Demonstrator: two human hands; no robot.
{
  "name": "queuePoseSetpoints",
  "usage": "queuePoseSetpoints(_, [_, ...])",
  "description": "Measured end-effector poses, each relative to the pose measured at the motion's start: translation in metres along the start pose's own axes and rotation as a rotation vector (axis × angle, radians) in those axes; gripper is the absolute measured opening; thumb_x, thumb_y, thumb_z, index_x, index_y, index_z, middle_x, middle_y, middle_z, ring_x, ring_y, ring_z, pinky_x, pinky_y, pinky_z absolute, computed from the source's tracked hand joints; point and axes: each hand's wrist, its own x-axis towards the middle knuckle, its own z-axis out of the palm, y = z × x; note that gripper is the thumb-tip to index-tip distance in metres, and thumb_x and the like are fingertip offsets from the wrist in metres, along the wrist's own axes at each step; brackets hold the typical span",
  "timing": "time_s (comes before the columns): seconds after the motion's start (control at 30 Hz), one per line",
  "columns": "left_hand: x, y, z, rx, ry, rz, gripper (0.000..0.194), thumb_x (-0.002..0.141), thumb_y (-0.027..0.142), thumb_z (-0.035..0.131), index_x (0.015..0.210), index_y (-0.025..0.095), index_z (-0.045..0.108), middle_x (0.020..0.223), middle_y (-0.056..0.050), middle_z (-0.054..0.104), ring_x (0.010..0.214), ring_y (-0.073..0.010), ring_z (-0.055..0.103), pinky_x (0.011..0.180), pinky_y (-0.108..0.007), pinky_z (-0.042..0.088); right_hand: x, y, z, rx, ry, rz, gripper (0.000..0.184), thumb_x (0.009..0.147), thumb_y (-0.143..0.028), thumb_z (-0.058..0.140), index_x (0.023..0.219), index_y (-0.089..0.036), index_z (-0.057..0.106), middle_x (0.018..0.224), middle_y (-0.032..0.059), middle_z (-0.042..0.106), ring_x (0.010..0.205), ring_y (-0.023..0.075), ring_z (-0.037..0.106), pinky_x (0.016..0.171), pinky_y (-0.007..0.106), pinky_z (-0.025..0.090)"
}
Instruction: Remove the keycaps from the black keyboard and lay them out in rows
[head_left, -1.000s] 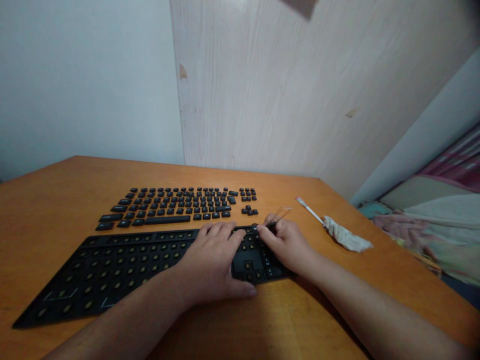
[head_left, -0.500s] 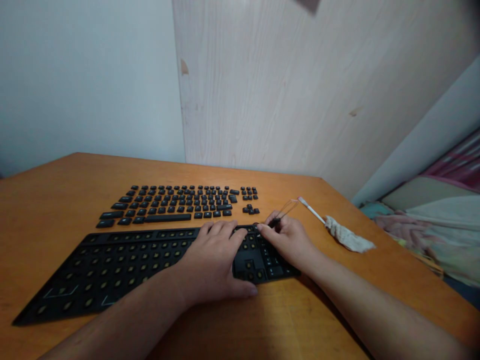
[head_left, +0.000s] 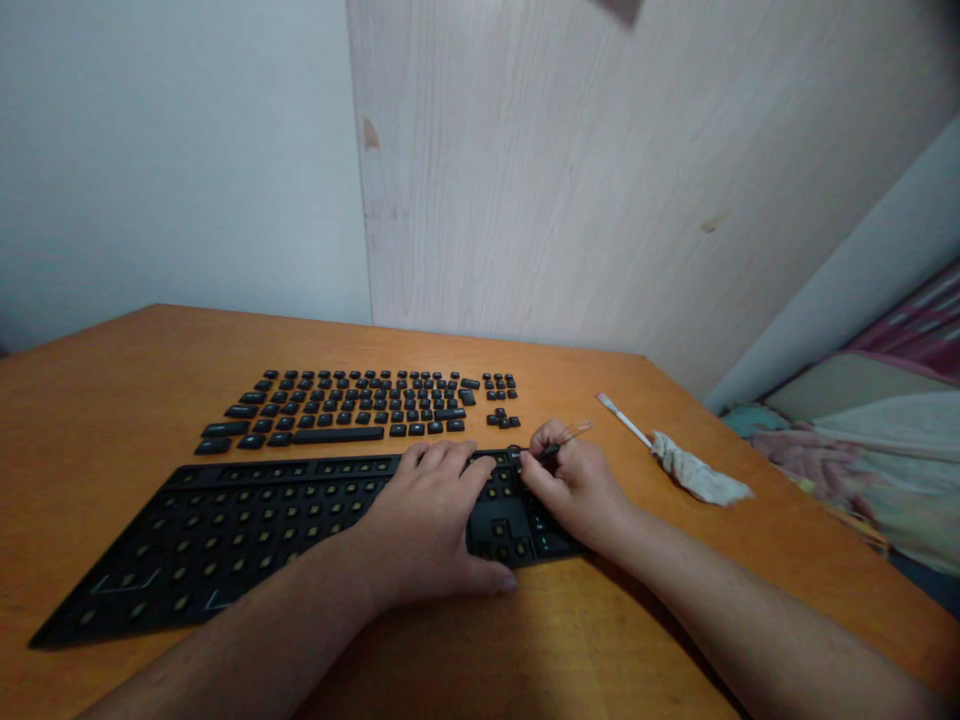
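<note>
A black keyboard base [head_left: 225, 530] with its keycaps off lies across the near part of an orange wooden table [head_left: 112, 390]. My left hand [head_left: 427, 520] lies flat on its right half, fingers stretched out and palm down. My right hand [head_left: 574, 485] is closed in a pinch on a thin wire keycap puller [head_left: 566, 435], held at the keyboard's far right corner. The removed black keycaps [head_left: 352, 405] are laid out in rows on the table just beyond the keyboard.
A white stick with a crumpled whitish cloth [head_left: 694, 475] lies on the table to the right of my right hand. A pale wooden panel [head_left: 600, 180] and a white wall stand behind the table. Colourful bedding [head_left: 862, 440] shows at the right edge.
My right hand has shifted slightly at the keyboard's far right corner and the wire puller now lies lower and flatter. My left hand has stayed put.
</note>
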Motion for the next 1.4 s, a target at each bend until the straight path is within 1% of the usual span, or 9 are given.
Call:
queuePoseSetpoints(0.1, [0.000, -0.001, 0.001, -0.002, 0.001, -0.002, 0.099, 0.058, 0.078, 0.065, 0.137, 0.021, 0.048, 0.143, -0.016, 0.048, 0.130, -0.0390, 0.043, 0.110, -0.053, 0.028, 0.002, -0.002, -0.004, 0.011, 0.064, 0.008, 0.009, 0.085, -0.027, 0.055, 0.078, -0.022, 0.052, 0.066, -0.0007, 0.055, 0.059, 0.0150, 0.054, 0.057, 0.027, 0.040])
queuePoseSetpoints(0.2, [0.001, -0.001, 0.002, -0.005, -0.002, -0.008, 0.098, 0.058, 0.078, 0.065, 0.136, 0.021, 0.050, 0.144, -0.016, 0.047, 0.131, -0.0388, 0.042, 0.111, -0.053, 0.027, 0.007, 0.007, -0.008, 0.096, 0.173, 0.088, 0.009, 0.083, -0.028, 0.058, 0.079, -0.022, 0.053, 0.065, -0.0014, 0.054, 0.057, 0.0146, 0.052, 0.055, 0.027, 0.039])
queuePoseSetpoints(0.33, [0.002, -0.002, 0.001, -0.011, -0.005, -0.007, 0.098, 0.058, 0.078, 0.065, 0.137, 0.022, 0.049, 0.145, -0.016, 0.046, 0.131, -0.0378, 0.042, 0.112, -0.053, 0.026, 0.021, 0.040, -0.016, 0.213, 0.335, 0.199, 0.015, 0.081, -0.033, 0.061, 0.082, -0.021, 0.052, 0.068, -0.0011, 0.056, 0.060, 0.0154, 0.055, 0.058, 0.028, 0.042])
queuePoseSetpoints(0.43, [0.001, -0.002, 0.001, -0.013, -0.005, -0.006, 0.098, 0.059, 0.078, 0.065, 0.138, 0.022, 0.049, 0.145, -0.016, 0.046, 0.131, -0.0377, 0.042, 0.112, -0.053, 0.026, 0.032, 0.067, -0.023, 0.219, 0.401, 0.235, 0.018, 0.078, -0.034, 0.062, 0.083, -0.020, 0.051, 0.067, -0.0020, 0.056, 0.060, 0.0158, 0.054, 0.060, 0.028, 0.043])
queuePoseSetpoints(0.6, [0.001, -0.003, 0.001, -0.018, -0.009, -0.009, 0.098, 0.059, 0.076, 0.066, 0.139, 0.021, 0.048, 0.147, -0.016, 0.045, 0.134, -0.0379, 0.040, 0.114, -0.053, 0.024, 0.042, 0.099, -0.025, 0.113, 0.381, 0.266, 0.016, 0.078, -0.034, 0.058, 0.079, -0.020, 0.051, 0.065, -0.0019, 0.056, 0.061, 0.0161, 0.054, 0.061, 0.028, 0.041])
queuePoseSetpoints(0.8, [0.001, -0.003, 0.001, -0.020, -0.019, -0.023, 0.098, 0.058, 0.075, 0.067, 0.139, 0.022, 0.049, 0.147, -0.015, 0.045, 0.135, -0.0383, 0.038, 0.114, -0.052, 0.024, 0.046, 0.119, -0.013, 0.038, 0.343, 0.311, 0.012, 0.076, -0.032, 0.056, 0.074, -0.021, 0.052, 0.066, -0.0011, 0.058, 0.062, 0.0155, 0.055, 0.059, 0.026, 0.040])
queuePoseSetpoints(1.03, [0.002, -0.002, 0.001, -0.018, -0.019, -0.023, 0.099, 0.058, 0.076, 0.067, 0.139, 0.022, 0.049, 0.147, -0.015, 0.045, 0.134, -0.0373, 0.040, 0.114, -0.052, 0.024, 0.046, 0.108, -0.007, 0.040, 0.297, 0.260, 0.013, 0.076, -0.029, 0.055, 0.068, -0.021, 0.052, 0.063, 0.0011, 0.058, 0.061, 0.0167, 0.055, 0.058, 0.028, 0.040])
queuePoseSetpoints(1.13, [0.002, -0.001, -0.001, -0.017, -0.028, -0.026, 0.099, 0.059, 0.076, 0.067, 0.139, 0.021, 0.049, 0.147, -0.015, 0.045, 0.134, -0.0375, 0.039, 0.114, -0.052, 0.024, 0.045, 0.104, -0.008, 0.049, 0.291, 0.274, 0.015, 0.077, -0.031, 0.055, 0.068, -0.020, 0.052, 0.064, 0.0015, 0.058, 0.060, 0.0169, 0.055, 0.058, 0.028, 0.040])
queuePoseSetpoints(1.4, [0.003, -0.002, -0.001, -0.033, -0.038, -0.034, 0.101, 0.058, 0.077, 0.066, 0.140, 0.021, 0.049, 0.149, -0.015, 0.044, 0.135, -0.0382, 0.038, 0.114, -0.052, 0.024, 0.045, 0.106, -0.009, 0.076, 0.283, 0.278, 0.021, 0.081, -0.036, 0.057, 0.067, -0.020, 0.054, 0.062, 0.0023, 0.059, 0.060, 0.0176, 0.056, 0.059, 0.030, 0.041])
